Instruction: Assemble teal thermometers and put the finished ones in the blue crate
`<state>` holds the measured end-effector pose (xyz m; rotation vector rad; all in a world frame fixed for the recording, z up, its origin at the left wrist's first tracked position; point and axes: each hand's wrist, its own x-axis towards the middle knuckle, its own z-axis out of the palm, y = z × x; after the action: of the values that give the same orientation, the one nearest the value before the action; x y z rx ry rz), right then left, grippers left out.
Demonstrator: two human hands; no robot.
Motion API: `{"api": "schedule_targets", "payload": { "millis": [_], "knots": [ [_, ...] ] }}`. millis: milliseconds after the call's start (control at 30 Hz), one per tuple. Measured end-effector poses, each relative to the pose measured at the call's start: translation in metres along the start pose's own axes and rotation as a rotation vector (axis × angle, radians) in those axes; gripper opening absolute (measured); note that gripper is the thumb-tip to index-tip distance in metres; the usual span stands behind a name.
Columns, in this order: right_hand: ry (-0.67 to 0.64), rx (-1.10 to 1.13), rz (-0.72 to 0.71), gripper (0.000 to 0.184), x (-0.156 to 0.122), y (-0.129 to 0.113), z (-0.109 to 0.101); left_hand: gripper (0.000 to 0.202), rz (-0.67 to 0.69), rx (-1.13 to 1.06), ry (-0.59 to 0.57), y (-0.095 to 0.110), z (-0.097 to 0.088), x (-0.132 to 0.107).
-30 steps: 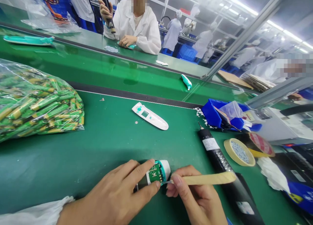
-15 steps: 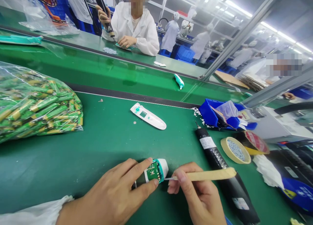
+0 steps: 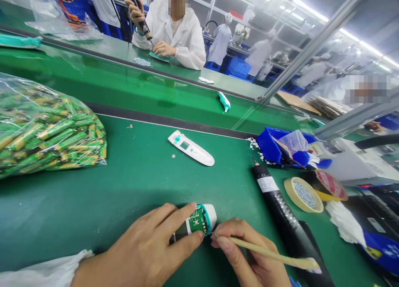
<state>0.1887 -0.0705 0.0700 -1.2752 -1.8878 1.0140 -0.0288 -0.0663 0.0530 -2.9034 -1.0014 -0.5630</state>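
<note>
My left hand [image 3: 149, 245] is closed around an opened handheld thermometer [image 3: 211, 216] with a white tip and teal collar, pinning it to the green bench. Its green circuit board shows between my thumb and index finger; the rest is under the palm. Pinched in my right hand [image 3: 246, 249] is a slim pick-like tool [image 3: 264, 249] with a pale yellow handle. The thin metal end is at the near edge of the teal collar; whether it touches cannot be made out. Farther up the bench lies a white thermometer cover [image 3: 199, 154] with a small display window.
A clear bag of green batteries [image 3: 59, 133] lies at left. On the right are a black electric screwdriver [image 3: 277, 208], a round tray of small screws [image 3: 289, 195] and a blue bin [image 3: 268, 147]. Beyond the green conveyor [image 3: 140, 89], a co-worker [image 3: 177, 33] holds another screwdriver.
My right hand has shifted slightly down, and the tool's handle has swung from nearly level to sloping down to the right. My left hand still holds the thermometer in place.
</note>
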Motion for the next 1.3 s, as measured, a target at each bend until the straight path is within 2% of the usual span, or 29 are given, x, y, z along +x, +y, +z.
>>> {"api": "schedule_targets", "payload": {
  "millis": [233,400,633,1100,1300],
  "knots": [
    [-0.103,0.055,0.009,0.012,0.006,0.001,-0.005,0.037,-0.037,-0.027,0.067,0.000,-0.006,0.009],
    [-0.112,0.056,0.049,0.012,0.007,0.000,-0.007,0.041,-0.027,-0.050,0.071,-0.002,-0.008,0.010],
    [0.015,0.102,0.122,0.017,0.001,-0.002,-0.002,0.039,-0.088,-0.091,0.070,0.002,-0.002,0.007],
    [0.030,0.126,0.131,0.018,0.002,0.001,0.001,0.040,-0.100,-0.138,0.011,0.003,-0.003,0.008],
    [0.070,0.101,0.117,0.019,0.004,0.001,0.006,0.037,-0.065,-0.112,-0.082,0.004,-0.001,0.002]
  ]
}}
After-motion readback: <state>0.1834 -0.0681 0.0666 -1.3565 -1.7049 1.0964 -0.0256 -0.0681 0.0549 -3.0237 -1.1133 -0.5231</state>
